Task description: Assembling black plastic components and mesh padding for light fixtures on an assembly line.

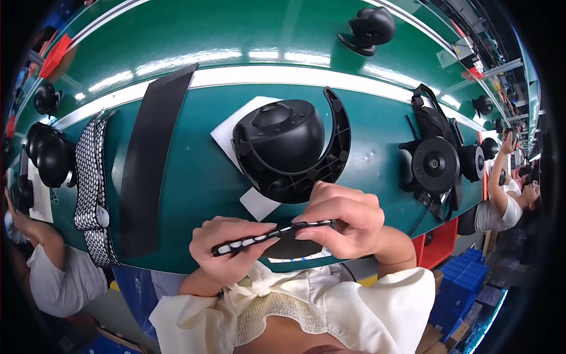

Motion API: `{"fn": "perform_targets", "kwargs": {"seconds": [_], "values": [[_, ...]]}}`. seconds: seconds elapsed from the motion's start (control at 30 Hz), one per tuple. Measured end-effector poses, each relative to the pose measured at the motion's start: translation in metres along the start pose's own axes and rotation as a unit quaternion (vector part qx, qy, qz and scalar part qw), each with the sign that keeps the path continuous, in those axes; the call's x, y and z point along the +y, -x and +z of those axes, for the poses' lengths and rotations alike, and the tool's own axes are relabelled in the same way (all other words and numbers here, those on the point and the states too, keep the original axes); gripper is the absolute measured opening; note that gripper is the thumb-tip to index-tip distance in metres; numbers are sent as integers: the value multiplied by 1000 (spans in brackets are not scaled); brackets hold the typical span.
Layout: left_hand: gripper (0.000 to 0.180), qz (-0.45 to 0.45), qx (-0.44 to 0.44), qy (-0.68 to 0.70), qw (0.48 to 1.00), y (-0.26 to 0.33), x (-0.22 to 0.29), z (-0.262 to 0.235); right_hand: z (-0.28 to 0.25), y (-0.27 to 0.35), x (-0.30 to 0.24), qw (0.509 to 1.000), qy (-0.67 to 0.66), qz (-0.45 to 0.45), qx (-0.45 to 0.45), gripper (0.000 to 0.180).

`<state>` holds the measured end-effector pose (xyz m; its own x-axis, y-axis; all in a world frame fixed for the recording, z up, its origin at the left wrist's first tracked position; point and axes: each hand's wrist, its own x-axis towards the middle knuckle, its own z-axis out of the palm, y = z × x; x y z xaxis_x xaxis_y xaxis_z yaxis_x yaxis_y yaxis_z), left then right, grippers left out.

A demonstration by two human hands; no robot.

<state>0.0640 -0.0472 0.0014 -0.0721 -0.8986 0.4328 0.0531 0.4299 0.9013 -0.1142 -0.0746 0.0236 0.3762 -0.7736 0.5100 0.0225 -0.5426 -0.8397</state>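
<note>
Close to the table's front edge, both hands pinch a narrow black strip with a row of white cells. My left hand grips its left part between thumb and fingers, and my right hand grips the right part. The strip slants slightly upward to the right. Just beyond my hands sits a rounded black housing with a curved, ribbed black bracket around its near and right sides. A white sheet and a small white pad lie partly beneath them.
Left on the green table lie a long black sheet and black-and-white honeycomb strips. Black round assemblies with cables stand right. Another black unit sits on the far green surface. People work at both sides; blue crates stand lower right.
</note>
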Motion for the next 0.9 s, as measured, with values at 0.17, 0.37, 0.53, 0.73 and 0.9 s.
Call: {"fn": "perform_targets", "kwargs": {"seconds": [0.17,0.37,0.53,0.73,0.9], "values": [[21,-21,32,9,999,2,-6,1,-9,-7,4,999,14,21,-36,17],[21,7,42,3,999,4,-10,0,-16,-6,-10,986,14,156,-49,18],[22,22,14,-16,1000,-1,-9,-1,-18,-9,-11,985,161,32,-46,22],[26,52,-29,-24,998,2,-14,-1,-22,-24,-30,901,404,-115,-107,34],[25,42,9,-48,998,4,-9,-2,-14,-23,-24,891,404,-161,-128,39]]}}
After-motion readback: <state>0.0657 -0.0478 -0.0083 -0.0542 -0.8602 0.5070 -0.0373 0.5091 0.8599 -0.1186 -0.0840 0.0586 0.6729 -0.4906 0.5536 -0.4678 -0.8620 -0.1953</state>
